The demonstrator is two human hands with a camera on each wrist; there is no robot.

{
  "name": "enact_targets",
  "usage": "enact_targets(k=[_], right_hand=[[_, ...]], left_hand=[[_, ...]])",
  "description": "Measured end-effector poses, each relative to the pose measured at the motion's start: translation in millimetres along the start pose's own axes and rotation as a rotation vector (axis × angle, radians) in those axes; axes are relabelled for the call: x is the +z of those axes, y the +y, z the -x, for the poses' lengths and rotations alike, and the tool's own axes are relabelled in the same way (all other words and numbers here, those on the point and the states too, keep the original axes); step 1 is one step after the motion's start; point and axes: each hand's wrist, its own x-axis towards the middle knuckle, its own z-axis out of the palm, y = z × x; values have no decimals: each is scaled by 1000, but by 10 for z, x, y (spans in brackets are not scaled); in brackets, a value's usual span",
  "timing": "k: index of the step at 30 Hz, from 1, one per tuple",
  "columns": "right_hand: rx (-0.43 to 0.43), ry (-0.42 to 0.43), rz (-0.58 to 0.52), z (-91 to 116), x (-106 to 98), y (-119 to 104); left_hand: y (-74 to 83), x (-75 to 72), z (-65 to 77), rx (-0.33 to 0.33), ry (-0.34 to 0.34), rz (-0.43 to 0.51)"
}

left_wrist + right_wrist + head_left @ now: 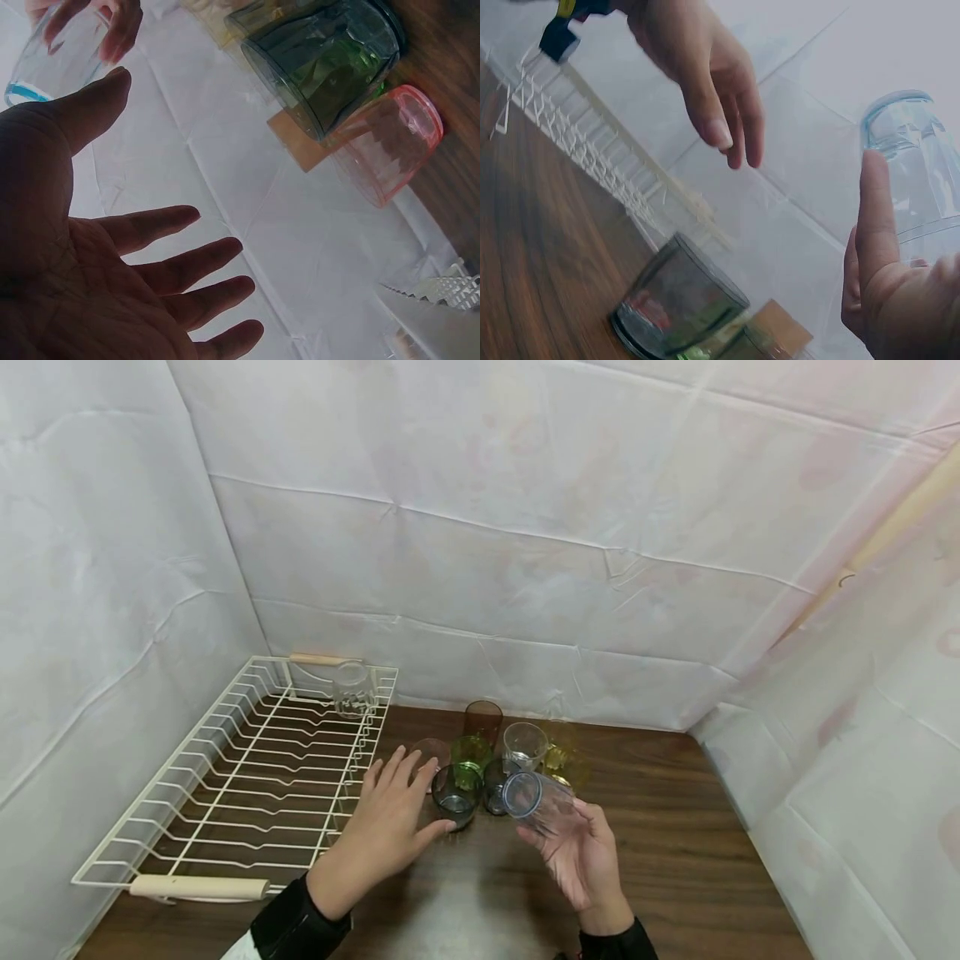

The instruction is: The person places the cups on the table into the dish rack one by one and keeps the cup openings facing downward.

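My right hand [585,864] grips a clear, faintly blue drinking glass [551,806]. It holds the glass tilted above the table, one round end toward the left. In the right wrist view the thumb and fingers lie along the glass [922,180]. My left hand [386,818] is spread and holds nothing, its thumb tip beside a dark grey glass [456,797]. In the left wrist view its fingers are apart, with the grey glass [322,67] and a pink glass [394,142] beyond them. A green glass [472,750] stands just behind the grey one.
Also grouped there are a brown glass [483,718], a clear glass [525,743], a yellow glass [558,756] and another dark glass [495,789]. On the left lies a white wire rack [198,810] with wooden handles, a clear glass [351,689] at its back corner. White sheets [450,568] surround the table.
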Motion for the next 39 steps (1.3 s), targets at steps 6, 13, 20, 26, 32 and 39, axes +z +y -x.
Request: enact_targets(k=[6,13,20,26,32,39], right_hand=[[15,-23,-31,-6,-28,30],[27,-57,-57,-18,-69,35],[18,-14,-58,-13,-33,51],[12,-1,-25,-15,-1,54],[25,-9,-25,-21,4,70],[36,1,-21,-23,34,125]], left_hand=[[3,4,2,4,17,-1],[6,11,7,-2,13,7],[16,16,11,11,23,24],[46,-6,4,63,48,46],[139,-46,-39,150,70,158],[363,-105,-107,302,88,328]])
